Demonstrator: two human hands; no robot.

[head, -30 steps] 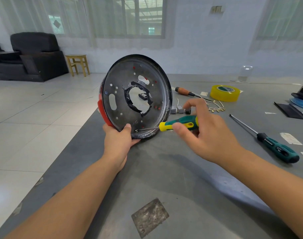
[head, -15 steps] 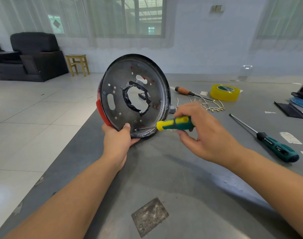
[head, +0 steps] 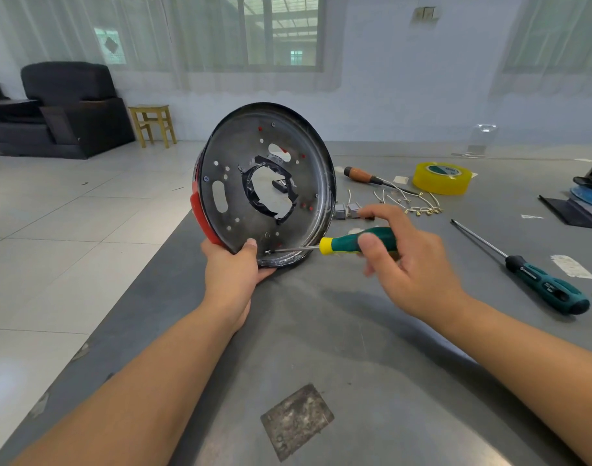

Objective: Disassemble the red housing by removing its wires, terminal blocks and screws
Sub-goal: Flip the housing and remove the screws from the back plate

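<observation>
Head view: left hand point(head: 232, 274) grips the round red metal housing's point(head: 266, 183) lower rim; right hand point(head: 410, 260) pinches the green-yellow screwdriver point(head: 352, 243), tip on a screw.

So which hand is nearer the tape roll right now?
Right. The right hand grips the screwdriver mid-table, in front of and left of the tape roll; the left hand holds the housing further left.
</observation>
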